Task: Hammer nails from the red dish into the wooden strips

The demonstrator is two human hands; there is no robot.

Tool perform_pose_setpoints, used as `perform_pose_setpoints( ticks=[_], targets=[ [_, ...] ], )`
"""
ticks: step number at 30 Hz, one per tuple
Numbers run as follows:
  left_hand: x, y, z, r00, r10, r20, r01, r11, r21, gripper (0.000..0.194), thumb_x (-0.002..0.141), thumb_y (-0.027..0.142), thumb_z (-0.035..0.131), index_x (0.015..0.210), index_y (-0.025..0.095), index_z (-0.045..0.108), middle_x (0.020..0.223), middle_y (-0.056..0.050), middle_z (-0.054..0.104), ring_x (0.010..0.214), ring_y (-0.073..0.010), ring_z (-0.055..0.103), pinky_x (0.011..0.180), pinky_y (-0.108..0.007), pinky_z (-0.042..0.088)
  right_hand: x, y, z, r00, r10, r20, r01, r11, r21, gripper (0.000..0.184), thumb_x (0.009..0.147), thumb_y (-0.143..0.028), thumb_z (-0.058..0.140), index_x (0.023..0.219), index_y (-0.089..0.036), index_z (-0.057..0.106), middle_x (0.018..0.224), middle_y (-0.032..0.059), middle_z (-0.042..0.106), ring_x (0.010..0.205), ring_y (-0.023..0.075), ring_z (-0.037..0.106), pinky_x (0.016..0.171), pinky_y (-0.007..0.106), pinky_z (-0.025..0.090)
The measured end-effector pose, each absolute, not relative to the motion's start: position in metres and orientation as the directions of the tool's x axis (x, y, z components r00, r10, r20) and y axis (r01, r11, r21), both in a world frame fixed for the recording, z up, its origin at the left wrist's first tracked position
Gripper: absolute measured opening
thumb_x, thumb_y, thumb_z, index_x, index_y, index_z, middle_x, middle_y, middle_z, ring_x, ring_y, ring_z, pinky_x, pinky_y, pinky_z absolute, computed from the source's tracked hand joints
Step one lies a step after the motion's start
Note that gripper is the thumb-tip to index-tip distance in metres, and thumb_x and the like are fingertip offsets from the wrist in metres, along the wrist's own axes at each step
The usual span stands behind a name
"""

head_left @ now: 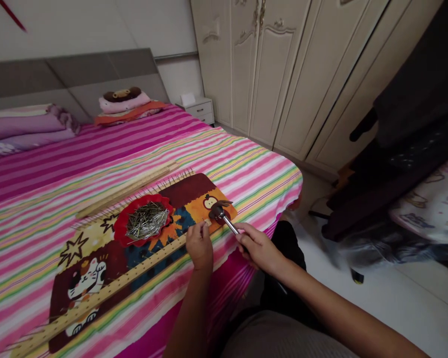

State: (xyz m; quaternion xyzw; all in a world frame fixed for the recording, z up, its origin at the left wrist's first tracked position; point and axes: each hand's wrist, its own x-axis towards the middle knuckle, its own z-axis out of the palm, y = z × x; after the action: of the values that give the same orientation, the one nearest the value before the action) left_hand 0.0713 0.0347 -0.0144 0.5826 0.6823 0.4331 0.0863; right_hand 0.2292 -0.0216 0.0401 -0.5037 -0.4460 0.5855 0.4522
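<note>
My right hand (pixel 256 243) is wrapped round the shiny shaft of a claw hammer (pixel 229 223), its dark head close above the mat. Just left of the head, my left hand (pixel 200 247) pinches what looks like a thin nail at the right end of a wooden strip (pixel 134 276). The fingers partly hide that end. Small dark holes run along the strip, and thin nails stick out at its far left end. Beyond the left hand, a red scalloped bowl (pixel 120 229) holds a heap of silvery nails (pixel 147 220).
Under the work lies a patterned mat (pixel 184 191) on a bed with a striped cover (pixel 242 159). Behind the bowl are more wooden strips (pixel 127 191), one bristling with nails. Folded bedding (pixel 30 127) sits by the headboard. Dark hanging clothes (pixel 406 109) are at the right.
</note>
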Motion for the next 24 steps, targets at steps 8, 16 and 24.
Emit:
perform_pose_setpoints(
  ticks=[8,16,24],
  targets=[
    [0.071,0.033,-0.018,-0.284,0.875,0.392,0.757,-0.047,0.652,0.021,0.085,0.027,0.045,0.077,0.020,0.063,0.078,-0.006,0.060,0.079,-0.0190,0.055,0.076,-0.031,0.042,0.222,-0.013,0.046,-0.172,0.984,0.056,0.224,0.094,-0.970,0.034,0.083,-0.024,0.049,0.113,-0.022,0.064,0.057,-0.0041,0.048,0.049,0.0125,0.044,0.047,0.023,0.037],
    [0.074,0.032,-0.019,-0.314,0.872,0.376,0.671,-0.076,0.737,0.017,0.083,0.024,0.049,0.082,0.020,0.066,0.081,-0.006,0.062,0.081,-0.0184,0.056,0.080,-0.032,0.044,0.227,-0.024,0.046,-0.122,0.991,0.062,0.206,0.087,-0.975,0.037,0.084,-0.031,0.049,0.117,-0.022,0.062,0.057,-0.0024,0.050,0.049,0.0137,0.045,0.045,0.023,0.037],
    [0.025,0.016,0.026,-0.313,0.844,0.436,0.757,-0.056,0.651,0.021,0.084,0.028,0.049,0.087,0.018,0.067,0.083,-0.006,0.062,0.077,-0.0168,0.058,0.076,-0.030,0.046,0.248,-0.038,0.032,-0.051,0.997,-0.066,0.177,-0.056,-0.983,0.046,0.082,-0.040,0.051,0.122,-0.018,0.060,0.049,-0.0050,0.046,0.037,0.0108,0.036,0.035,0.022,0.027]
  ],
)
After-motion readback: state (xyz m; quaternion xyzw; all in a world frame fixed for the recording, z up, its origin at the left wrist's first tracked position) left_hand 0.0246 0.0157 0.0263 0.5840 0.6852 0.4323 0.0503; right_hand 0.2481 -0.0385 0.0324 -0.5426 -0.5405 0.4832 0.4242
